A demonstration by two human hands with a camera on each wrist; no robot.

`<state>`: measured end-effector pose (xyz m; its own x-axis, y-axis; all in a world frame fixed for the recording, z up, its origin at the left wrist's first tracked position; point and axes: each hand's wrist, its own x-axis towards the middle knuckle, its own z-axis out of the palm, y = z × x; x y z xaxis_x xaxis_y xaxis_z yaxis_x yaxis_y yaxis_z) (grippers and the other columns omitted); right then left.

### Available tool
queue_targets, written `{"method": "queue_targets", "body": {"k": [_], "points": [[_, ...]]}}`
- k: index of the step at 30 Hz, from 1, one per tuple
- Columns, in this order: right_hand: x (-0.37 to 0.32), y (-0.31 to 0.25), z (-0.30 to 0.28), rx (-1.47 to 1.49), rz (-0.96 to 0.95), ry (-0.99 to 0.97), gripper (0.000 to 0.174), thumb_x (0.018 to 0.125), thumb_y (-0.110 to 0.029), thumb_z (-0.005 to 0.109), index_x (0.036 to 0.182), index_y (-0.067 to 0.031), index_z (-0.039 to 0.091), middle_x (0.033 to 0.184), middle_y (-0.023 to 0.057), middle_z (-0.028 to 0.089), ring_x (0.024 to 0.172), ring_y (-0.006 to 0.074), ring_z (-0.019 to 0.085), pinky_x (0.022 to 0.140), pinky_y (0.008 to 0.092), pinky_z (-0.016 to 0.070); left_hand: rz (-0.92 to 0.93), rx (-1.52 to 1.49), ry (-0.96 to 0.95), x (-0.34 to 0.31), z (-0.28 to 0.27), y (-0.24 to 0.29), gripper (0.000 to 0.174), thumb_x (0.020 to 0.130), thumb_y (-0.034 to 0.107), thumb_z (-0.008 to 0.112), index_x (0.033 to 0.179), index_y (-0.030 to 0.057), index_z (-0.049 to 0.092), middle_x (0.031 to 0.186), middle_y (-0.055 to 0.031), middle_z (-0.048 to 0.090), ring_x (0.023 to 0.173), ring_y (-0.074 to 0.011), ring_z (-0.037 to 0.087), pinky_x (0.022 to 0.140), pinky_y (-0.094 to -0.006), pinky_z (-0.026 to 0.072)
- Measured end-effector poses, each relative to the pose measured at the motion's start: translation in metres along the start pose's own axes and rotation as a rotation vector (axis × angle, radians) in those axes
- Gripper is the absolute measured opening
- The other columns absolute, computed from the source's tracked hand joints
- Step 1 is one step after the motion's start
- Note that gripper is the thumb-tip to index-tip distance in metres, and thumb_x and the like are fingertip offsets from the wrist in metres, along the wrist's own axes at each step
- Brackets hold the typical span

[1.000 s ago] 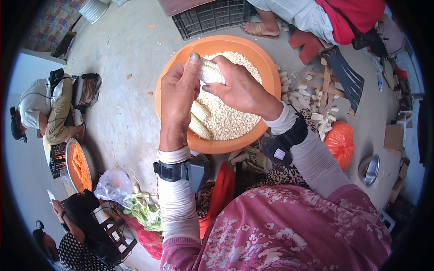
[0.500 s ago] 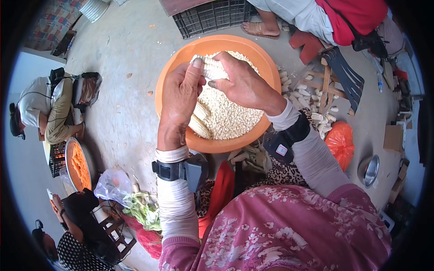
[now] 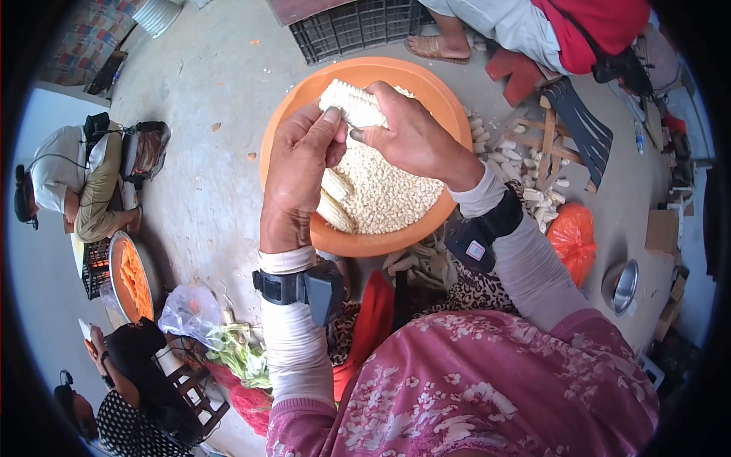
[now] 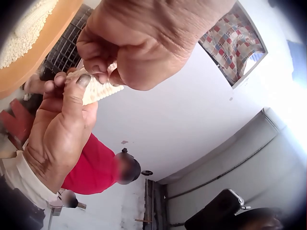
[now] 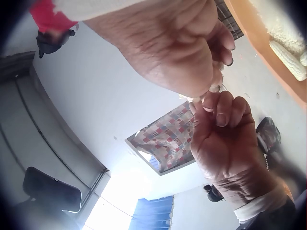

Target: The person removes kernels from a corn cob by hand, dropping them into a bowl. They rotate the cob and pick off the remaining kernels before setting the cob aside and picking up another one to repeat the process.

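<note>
Above an orange basin [image 3: 358,245] of loose white kernels [image 3: 396,186], both hands meet at a pale corn cob [image 3: 352,103]. My right hand [image 3: 415,137] grips the cob's right part, thumb beneath. My left hand [image 3: 297,167] has its curled fingers and thumb against the cob's lower left side. In the left wrist view, the cob [image 4: 98,91] lies between the right hand [image 4: 60,134] and the left hand [image 4: 139,43]. The right wrist view largely hides the cob behind the right hand [image 5: 168,48]; the left hand [image 5: 228,139] touches it. Two cobs [image 3: 333,213] rest at the basin's left.
Bare cobs [image 3: 514,156] and a wooden-framed stool [image 3: 550,141] lie right of the basin, near an orange bag [image 3: 572,242]. A black crate [image 3: 354,32] stands beyond it. Husks [image 3: 422,266] lie below the basin. Other people sit left and at the upper right.
The left hand has shifted down along the cob, and more of the cob's upper left end shows. The right hand keeps its grip and has moved slightly right.
</note>
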<state>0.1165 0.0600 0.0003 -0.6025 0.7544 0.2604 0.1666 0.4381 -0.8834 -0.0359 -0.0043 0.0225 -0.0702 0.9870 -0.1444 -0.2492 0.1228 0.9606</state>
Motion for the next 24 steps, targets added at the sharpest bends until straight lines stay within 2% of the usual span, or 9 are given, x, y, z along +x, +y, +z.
{"method": "queue_targets", "body": {"k": [2, 4, 7, 10, 17, 19, 20, 22, 24], "points": [[0.0, -0.002, 0.001, -0.025, 0.006, 0.008, 0.031, 0.078, -0.007, 0.061, 0.1, 0.0043, 0.042, 0.091, 0.0277, 0.058, 0.09, 0.0413, 0.059, 0.073, 0.04, 0.0475, 0.009, 0.014, 0.011, 0.0, 0.001, 0.001, 0.021, 0.092, 0.022, 0.052, 0.079, 0.0055, 0.054, 0.067, 0.0029, 0.048, 0.055, -0.0045, 0.038, 0.049, -0.0174, 0.0288], [0.0, -0.006, 0.001, -0.086, 0.116, -0.045, 0.042, 0.079, -0.006, 0.059, 0.116, 0.0028, 0.042, 0.109, 0.0193, 0.056, 0.102, 0.031, 0.056, 0.086, 0.0364, 0.0433, 0.006, -0.005, 0.037, 0.001, 0.002, 0.0, 0.024, 0.091, 0.026, 0.054, 0.08, 0.0057, 0.055, 0.065, 0.0039, 0.047, 0.054, -0.0041, 0.038, 0.047, -0.0169, 0.0281], [-0.001, -0.001, 0.005, -0.141, 0.081, -0.058, 0.045, 0.078, -0.005, 0.06, 0.118, 0.0024, 0.041, 0.111, 0.0209, 0.055, 0.107, 0.0337, 0.054, 0.088, 0.0373, 0.0427, -0.095, 0.01, 0.19, 0.003, 0.006, 0.001, 0.024, 0.089, 0.026, 0.059, 0.082, 0.0035, 0.057, 0.063, 0.0034, 0.049, 0.054, -0.004, 0.042, 0.048, -0.018, 0.0324], [-0.002, -0.007, 0.006, -0.129, 0.108, -0.099, 0.05, 0.078, -0.005, 0.062, 0.121, 0.0018, 0.039, 0.114, 0.0218, 0.053, 0.109, 0.0353, 0.052, 0.09, 0.0375, 0.0417, -0.039, 0.058, 0.238, 0.002, 0.014, 0.001, 0.024, 0.087, 0.025, 0.063, 0.089, 0.0014, 0.06, 0.065, 0.0031, 0.051, 0.054, -0.0023, 0.043, 0.047, -0.0169, 0.0335], [0.0, 0.002, 0.004, -0.162, 0.043, -0.066, 0.048, 0.079, -0.008, 0.063, 0.12, 0.0028, 0.04, 0.112, 0.0211, 0.054, 0.106, 0.0329, 0.054, 0.088, 0.0371, 0.0423, -0.02, -0.025, 0.177, 0.001, 0.009, -0.001, 0.021, 0.088, 0.019, 0.061, 0.098, 0.0009, 0.059, 0.069, 0.0046, 0.053, 0.057, -0.0003, 0.043, 0.049, -0.0157, 0.0346], [0.002, 0.001, 0.002, -0.008, -0.099, 0.019, 0.033, 0.078, -0.007, 0.061, 0.102, 0.0053, 0.042, 0.092, 0.0272, 0.057, 0.091, 0.0419, 0.057, 0.074, 0.0409, 0.0468, 0.016, -0.052, 0.085, 0.0, 0.004, -0.001, 0.017, 0.088, 0.015, 0.059, 0.099, 0.0016, 0.058, 0.07, 0.0052, 0.053, 0.058, -0.0004, 0.043, 0.049, -0.0154, 0.0345], [0.002, -0.002, 0.001, -0.008, -0.099, 0.019, 0.033, 0.078, -0.007, 0.061, 0.102, 0.0053, 0.042, 0.092, 0.0272, 0.057, 0.091, 0.0419, 0.057, 0.074, 0.0409, 0.0468, 0.016, -0.052, 0.085, 0.0, 0.005, 0.0, 0.017, 0.088, 0.015, 0.059, 0.099, 0.0016, 0.058, 0.07, 0.0052, 0.053, 0.058, -0.0004, 0.043, 0.049, -0.0154, 0.0345], [0.002, -0.01, -0.003, -0.024, 0.172, -0.095, 0.045, 0.08, -0.009, 0.062, 0.118, 0.0051, 0.041, 0.109, 0.02, 0.055, 0.104, 0.0239, 0.055, 0.088, 0.0352, 0.0422, 0.004, -0.078, 0.097, 0.0, 0.008, 0.002, 0.016, 0.088, 0.015, 0.058, 0.098, 0.0022, 0.058, 0.069, 0.0054, 0.052, 0.057, -0.0002, 0.043, 0.05, -0.015, 0.034], [0.001, -0.01, -0.002, -0.023, 0.169, -0.081, 0.045, 0.08, -0.009, 0.062, 0.118, 0.0044, 0.041, 0.108, 0.0196, 0.056, 0.103, 0.0242, 0.055, 0.087, 0.0353, 0.0426, 0.003, -0.083, 0.073, 0.002, 0.003, -0.001, 0.018, 0.088, 0.017, 0.06, 0.098, 0.0023, 0.058, 0.068, 0.0054, 0.052, 0.057, -0.0004, 0.043, 0.049, -0.0151, 0.0339]]}}
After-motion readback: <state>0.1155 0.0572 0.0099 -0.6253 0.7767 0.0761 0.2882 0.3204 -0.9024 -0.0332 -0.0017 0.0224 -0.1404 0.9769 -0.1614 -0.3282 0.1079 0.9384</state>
